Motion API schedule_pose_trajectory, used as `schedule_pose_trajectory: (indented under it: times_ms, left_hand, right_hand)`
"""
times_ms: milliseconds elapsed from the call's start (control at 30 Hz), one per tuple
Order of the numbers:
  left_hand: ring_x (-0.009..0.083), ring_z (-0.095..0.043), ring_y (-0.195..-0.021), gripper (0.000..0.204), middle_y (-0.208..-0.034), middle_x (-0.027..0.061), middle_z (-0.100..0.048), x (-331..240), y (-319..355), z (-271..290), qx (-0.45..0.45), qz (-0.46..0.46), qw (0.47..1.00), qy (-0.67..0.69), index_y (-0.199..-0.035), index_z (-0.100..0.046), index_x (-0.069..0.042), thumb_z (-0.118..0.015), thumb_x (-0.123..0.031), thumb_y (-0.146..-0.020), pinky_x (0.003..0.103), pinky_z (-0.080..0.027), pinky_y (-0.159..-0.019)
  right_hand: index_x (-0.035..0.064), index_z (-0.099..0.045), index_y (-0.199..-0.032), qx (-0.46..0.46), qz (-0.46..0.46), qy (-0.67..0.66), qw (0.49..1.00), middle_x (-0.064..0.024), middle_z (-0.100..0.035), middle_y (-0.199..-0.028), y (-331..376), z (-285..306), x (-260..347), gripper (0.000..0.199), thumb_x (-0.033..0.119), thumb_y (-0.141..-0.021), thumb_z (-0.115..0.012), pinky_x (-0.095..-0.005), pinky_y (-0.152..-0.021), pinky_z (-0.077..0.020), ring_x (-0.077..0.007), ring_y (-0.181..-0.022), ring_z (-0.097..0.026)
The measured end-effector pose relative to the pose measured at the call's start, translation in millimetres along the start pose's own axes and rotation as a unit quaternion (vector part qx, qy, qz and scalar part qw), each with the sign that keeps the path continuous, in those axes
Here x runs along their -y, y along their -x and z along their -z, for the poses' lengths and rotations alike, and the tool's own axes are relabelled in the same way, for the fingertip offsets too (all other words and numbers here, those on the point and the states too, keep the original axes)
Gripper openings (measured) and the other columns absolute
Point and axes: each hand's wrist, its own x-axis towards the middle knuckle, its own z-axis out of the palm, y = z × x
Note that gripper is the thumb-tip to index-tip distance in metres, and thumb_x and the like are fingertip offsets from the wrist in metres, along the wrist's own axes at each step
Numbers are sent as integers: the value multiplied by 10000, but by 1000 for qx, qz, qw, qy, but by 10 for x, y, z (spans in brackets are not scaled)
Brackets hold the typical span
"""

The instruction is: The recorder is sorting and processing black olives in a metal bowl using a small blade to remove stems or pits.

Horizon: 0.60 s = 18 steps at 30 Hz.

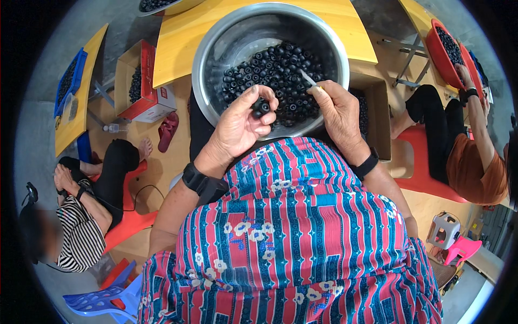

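A large steel bowl (pixel 216 48) rests on my lap, holding a pile of several small black round parts (pixel 280 70). My left hand (pixel 243 121) is over the bowl's near rim and pinches one small black part (pixel 261 107) between thumb and fingers. My right hand (pixel 337 108) is beside it on the right, gripping a thin pale stick (pixel 308 78) whose tip points up-left into the pile. Both wrists wear black bands.
A yellow table (pixel 178 38) lies beyond the bowl. An open cardboard box (pixel 143 81) of black parts stands at the left, another box (pixel 377 113) at the right. A person in stripes (pixel 81 227) sits left; another in orange (pixel 469 162) sits right by a red basin (pixel 440 51).
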Motion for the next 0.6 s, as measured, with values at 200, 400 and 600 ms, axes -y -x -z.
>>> schedule_pose_trajectory:
  times_ms: [200, 400, 600]
  left_hand:
    - [35, -424, -682, 160, -864, 8, -516, -54, -60, 133, -41, 38, 972, -228, -1006, -586, -86, -523, -232, -1024, 127, -309, -496]
    - [212, -647, -952, 208, -1029, 99, -666, -48, -205, 5, -4, -38, 729, -683, -1081, -600, -6, -585, -132, -915, 341, -491, -846]
    - [353, -629, -991, 229, -1035, 150, -656, -7, -361, -25, 77, -72, 543, -833, -1055, -624, -39, -637, -149, -854, 434, -500, -855]
  right_hand:
    - [-20, -658, -914, -6, -13, -25, 1000, -147, -639, -792, -6, 25, 11, 229, 206, -928, -623, -328, -688, -493, -241, -719, -631]
    - [-22, -663, -922, -25, -11, -75, 997, -118, -650, -801, -9, 11, -43, 217, 190, -929, -619, -303, -700, -491, -184, -740, -628]
    - [-28, -659, -918, -14, -6, -64, 998, -122, -648, -809, -4, 37, -1, 212, 178, -934, -609, -301, -705, -490, -185, -742, -622]
